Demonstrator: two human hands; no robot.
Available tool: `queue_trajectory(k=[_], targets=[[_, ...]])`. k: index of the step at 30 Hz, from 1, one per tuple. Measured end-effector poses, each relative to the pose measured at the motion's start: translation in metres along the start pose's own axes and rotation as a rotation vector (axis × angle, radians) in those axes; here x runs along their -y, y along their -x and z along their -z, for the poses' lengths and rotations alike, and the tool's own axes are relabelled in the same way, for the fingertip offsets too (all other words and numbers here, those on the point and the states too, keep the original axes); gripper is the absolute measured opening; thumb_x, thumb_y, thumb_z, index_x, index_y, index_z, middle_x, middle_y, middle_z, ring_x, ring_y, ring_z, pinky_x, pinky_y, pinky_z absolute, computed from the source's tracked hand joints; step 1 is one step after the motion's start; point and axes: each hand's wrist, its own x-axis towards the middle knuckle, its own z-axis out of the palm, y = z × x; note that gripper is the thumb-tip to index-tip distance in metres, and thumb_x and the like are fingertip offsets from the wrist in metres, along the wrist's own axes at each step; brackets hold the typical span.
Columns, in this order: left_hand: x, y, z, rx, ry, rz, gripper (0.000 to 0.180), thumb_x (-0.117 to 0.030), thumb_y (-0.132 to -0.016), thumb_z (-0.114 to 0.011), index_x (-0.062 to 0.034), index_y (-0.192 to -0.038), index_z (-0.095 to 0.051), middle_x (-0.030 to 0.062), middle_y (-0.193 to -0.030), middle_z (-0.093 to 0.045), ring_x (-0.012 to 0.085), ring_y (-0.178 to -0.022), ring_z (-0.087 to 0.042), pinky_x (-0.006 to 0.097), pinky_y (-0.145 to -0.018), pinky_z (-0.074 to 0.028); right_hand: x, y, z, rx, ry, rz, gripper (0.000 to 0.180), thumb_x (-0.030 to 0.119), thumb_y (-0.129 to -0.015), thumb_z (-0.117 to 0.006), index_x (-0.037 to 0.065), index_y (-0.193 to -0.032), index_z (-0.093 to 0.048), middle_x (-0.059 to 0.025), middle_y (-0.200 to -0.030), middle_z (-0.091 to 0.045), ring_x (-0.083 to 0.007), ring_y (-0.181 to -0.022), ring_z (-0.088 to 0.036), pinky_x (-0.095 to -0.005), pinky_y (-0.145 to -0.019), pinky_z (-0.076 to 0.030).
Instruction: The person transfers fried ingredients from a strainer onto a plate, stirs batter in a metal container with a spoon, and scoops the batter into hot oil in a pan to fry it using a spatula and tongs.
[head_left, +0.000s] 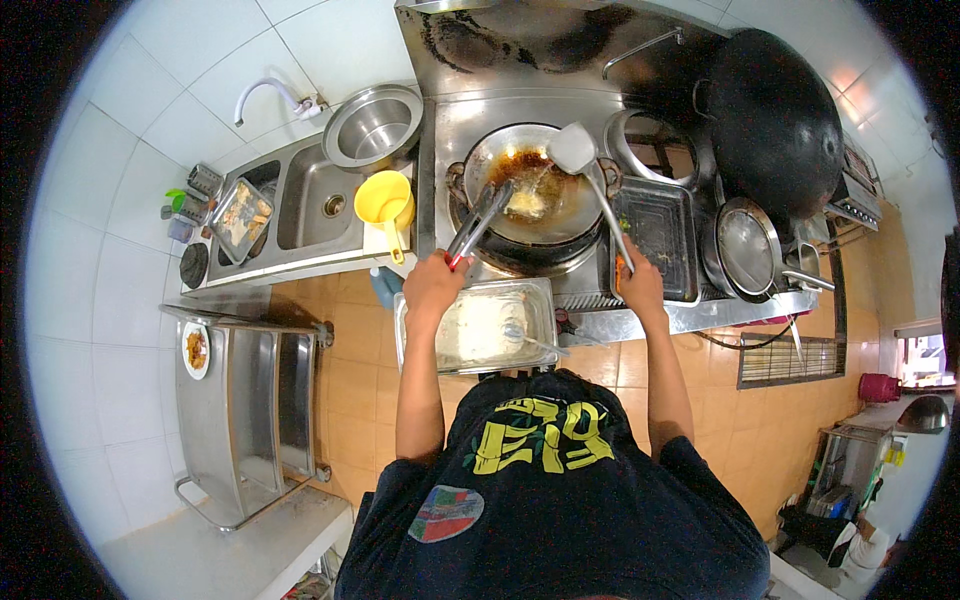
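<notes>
My left hand [434, 287] is closed on a pair of metal tongs [478, 226] with red at the grip, their tips over the near left part of a wok [540, 232]. A pale battered piece [526, 204] lies in the brown oil [548, 178], close to the tong tips. In my right hand [640, 282] is the handle of a metal wok spatula [573, 149], its broad blade raised over the wok's far right rim. Beneath my left wrist sits a rectangular metal tray of white batter [478, 330], with a utensil resting in it.
A black tray [655, 240] stands right of the wok, with a strainer [746, 247] and a big black wok [770, 125] beyond. Leftward are a yellow dipper [385, 200], a steel pot [373, 128], a sink [318, 205] and a steel trolley [240, 410].
</notes>
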Motion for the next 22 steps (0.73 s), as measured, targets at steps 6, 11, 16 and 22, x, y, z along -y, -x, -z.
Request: queue_trajectory(k=[6,11,16,22], targets=[[0.003,0.002,-0.005,-0.039,0.002,-0.018,0.05,-0.052,-0.089,-0.062,-0.0034,-0.1,-0.067,0.0237,-0.087,-0.07,0.0429,-0.088,-0.067,0.05,-0.077,-0.051,-0.02,-0.012,-0.011,0.08,0.058,0.106,0.057,0.006,-0.085,-0.059,0.019,-0.14,-0.053,-0.0266,-0.099,-0.067,-0.0449,-0.092,-0.065,-0.0528,-0.083,-0.051],[-0.002,0.006,-0.008,-0.027,-0.032,0.042,0.049,-0.052,-0.089,-0.062,-0.004,-0.097,-0.067,0.0215,-0.088,-0.071,0.041,-0.089,-0.068,0.05,-0.077,-0.052,-0.022,-0.01,-0.008,0.023,-0.092,0.16,0.058,0.008,-0.086,-0.058,0.023,-0.141,-0.051,-0.0248,-0.103,-0.067,-0.045,-0.093,-0.066,-0.0527,-0.083,-0.053],[-0.024,0.01,-0.005,0.004,-0.074,0.107,0.048,-0.051,-0.089,-0.062,-0.0051,-0.101,-0.066,0.0214,-0.089,-0.071,0.0413,-0.089,-0.068,0.05,-0.077,-0.052,-0.025,-0.019,0.0,-0.018,0.08,0.065,0.059,0.009,-0.085,-0.058,0.021,-0.141,-0.049,-0.0244,-0.096,-0.068,-0.0445,-0.086,-0.067,-0.0548,-0.075,-0.054],[-0.037,0.014,-0.013,0.0,-0.067,0.123,0.049,-0.053,-0.088,-0.063,-0.0059,-0.101,-0.066,0.0211,-0.09,-0.071,0.0409,-0.089,-0.068,0.05,-0.077,-0.052,-0.044,-0.023,-0.005,0.188,-0.097,0.108,0.066,0.011,-0.088,-0.063,0.014,-0.149,-0.04,-0.0254,-0.121,-0.063,-0.0405,-0.11,-0.063,-0.0443,-0.093,-0.05]])
